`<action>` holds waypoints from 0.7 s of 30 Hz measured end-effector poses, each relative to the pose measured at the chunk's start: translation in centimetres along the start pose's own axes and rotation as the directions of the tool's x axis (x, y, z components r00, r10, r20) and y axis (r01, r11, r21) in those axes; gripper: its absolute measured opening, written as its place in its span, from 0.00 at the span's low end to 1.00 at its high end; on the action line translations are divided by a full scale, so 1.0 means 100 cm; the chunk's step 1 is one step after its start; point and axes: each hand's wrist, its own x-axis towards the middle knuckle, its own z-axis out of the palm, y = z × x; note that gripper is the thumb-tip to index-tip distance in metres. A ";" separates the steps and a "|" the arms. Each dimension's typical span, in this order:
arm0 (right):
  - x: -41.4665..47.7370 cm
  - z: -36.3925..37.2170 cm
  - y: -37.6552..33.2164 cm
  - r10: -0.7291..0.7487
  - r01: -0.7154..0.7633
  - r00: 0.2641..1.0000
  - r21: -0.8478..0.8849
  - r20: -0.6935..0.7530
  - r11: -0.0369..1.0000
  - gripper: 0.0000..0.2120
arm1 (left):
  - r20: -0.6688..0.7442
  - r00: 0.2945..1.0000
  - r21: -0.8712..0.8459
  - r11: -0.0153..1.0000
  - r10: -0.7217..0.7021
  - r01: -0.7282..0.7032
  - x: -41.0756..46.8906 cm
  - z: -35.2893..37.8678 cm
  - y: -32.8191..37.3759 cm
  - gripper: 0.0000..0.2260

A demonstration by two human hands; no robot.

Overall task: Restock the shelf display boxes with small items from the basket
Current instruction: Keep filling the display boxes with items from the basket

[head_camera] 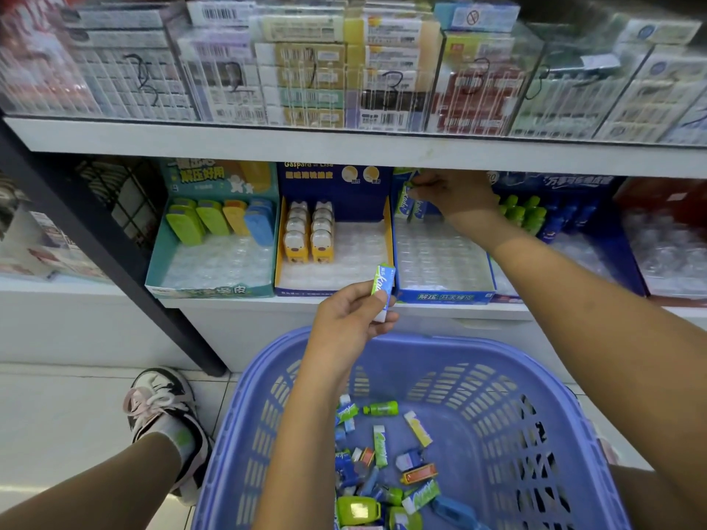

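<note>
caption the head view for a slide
Left hand holds a green packet over the basket; right hand reaches into a blue display box.

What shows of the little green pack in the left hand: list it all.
The green pack is a slim rectangular bar. Its wrapper is green with a blue-and-white band and slanted lettering, and its lower end is white. It stands nearly upright. The left hand pinches its lower half between thumb and fingers, above the far rim of the purple basket.

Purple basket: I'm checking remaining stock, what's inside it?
Loose small items lie on the basket floor: green, yellow, blue and orange packs. The left forearm covers whatever lies beneath it.
</note>
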 end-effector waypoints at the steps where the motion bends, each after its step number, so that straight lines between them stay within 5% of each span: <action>1: 0.000 0.000 0.001 0.000 0.000 1.000 -0.001 0.002 1.000 0.11 | -0.008 1.000 -0.010 1.000 0.006 -0.006 0.001 0.000 0.000 0.05; 9: 0.009 -0.005 0.008 0.046 -0.035 0.997 -0.157 0.070 0.987 0.10 | -0.048 0.998 -0.093 0.994 0.049 -0.053 0.006 -0.001 -0.001 0.04; 18: -0.014 0.001 0.003 -0.165 0.201 0.979 -0.474 0.118 0.857 0.10 | -0.136 0.985 -0.069 0.991 0.102 -0.113 0.010 0.009 -0.001 0.04; 21: -0.044 -0.004 -0.012 -0.076 0.089 0.991 -0.125 0.109 0.988 0.09 | -0.189 0.964 -0.023 0.981 0.186 -0.194 0.011 0.018 -0.001 0.04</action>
